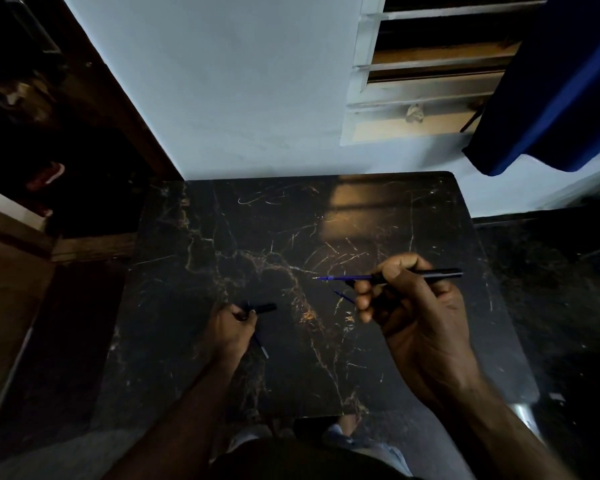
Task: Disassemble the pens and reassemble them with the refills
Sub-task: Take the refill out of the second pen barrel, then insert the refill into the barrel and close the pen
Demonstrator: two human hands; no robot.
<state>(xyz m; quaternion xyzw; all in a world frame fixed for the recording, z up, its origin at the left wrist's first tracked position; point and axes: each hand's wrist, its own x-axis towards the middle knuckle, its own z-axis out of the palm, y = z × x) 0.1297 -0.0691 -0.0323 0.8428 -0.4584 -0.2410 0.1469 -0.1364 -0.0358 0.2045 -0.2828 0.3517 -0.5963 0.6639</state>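
The right hand point(413, 306) pinched a black barrel point(440, 273), its blue refill point(340, 278) jutting out; the left hand point(234, 327) gripped a dark pen part point(265, 308) on the desk point(413, 209). The refill was best slid straight, unbent.

Dark pen barrel point(430, 273): slim, near horizontal, gripped in right hand point(416, 306), rear end pointing right.
Blue refill point(340, 277): thin, sticks out of barrel's left end, fine tip pointing left.
Second blue refill point(343, 296): only short length shows, slanted, just below first, beside right fingers; held or lying, cannot tell.
Dark pen piece point(265, 308): short, blunt, protrudes rightward from left hand point(234, 327).
Third blue refill point(261, 346): slanted, emerges below left hand, pale end nearest viewer.
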